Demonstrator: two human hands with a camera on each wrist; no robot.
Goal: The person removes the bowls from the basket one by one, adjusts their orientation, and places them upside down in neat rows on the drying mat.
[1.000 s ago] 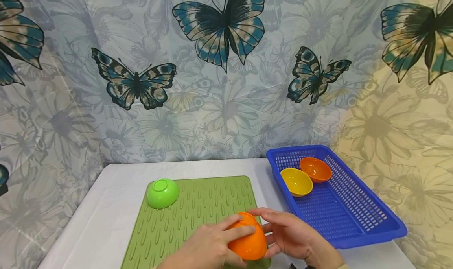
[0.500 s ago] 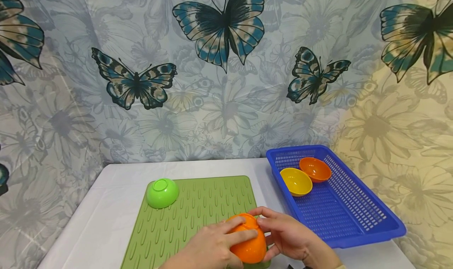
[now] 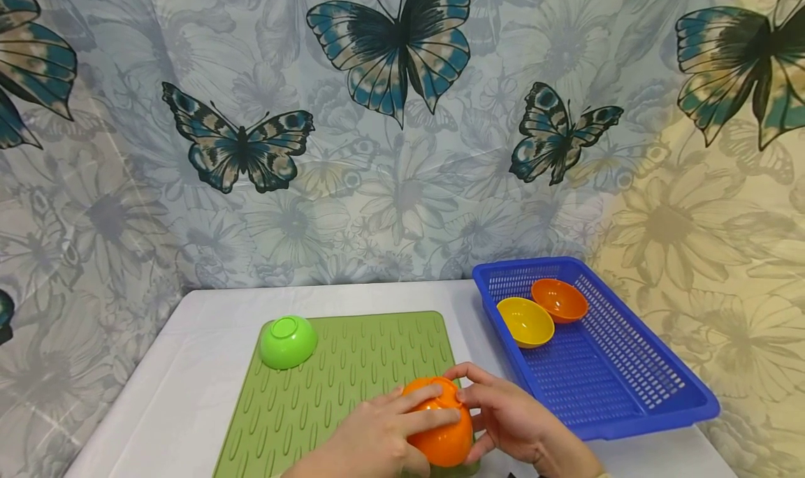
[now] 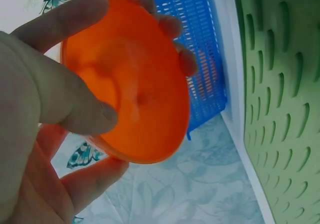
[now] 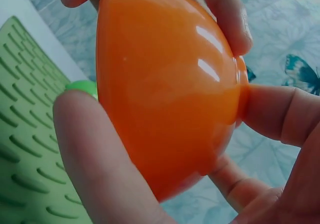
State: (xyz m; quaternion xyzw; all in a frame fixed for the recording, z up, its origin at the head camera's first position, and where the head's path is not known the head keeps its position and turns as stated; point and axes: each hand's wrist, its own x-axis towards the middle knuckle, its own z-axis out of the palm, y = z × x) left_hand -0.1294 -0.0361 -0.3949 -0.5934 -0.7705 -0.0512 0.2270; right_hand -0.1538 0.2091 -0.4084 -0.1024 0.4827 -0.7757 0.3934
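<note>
Holding orange bowl (image 3: 443, 446) over mat (image 3: 377, 349) — green bowl (image 3: 288, 345) beyond, blue basket (image 3: 588, 380) alongside

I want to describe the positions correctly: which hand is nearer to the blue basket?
Right. The right hand is beside the blue basket; the left hand is farther left, across the held orange bowl.

Four bowls (image 3: 445, 444) (image 3: 288, 349) (image 3: 525, 324) (image 3: 560, 300), one basket (image 3: 619, 387), one mat (image 3: 358, 366)
</note>
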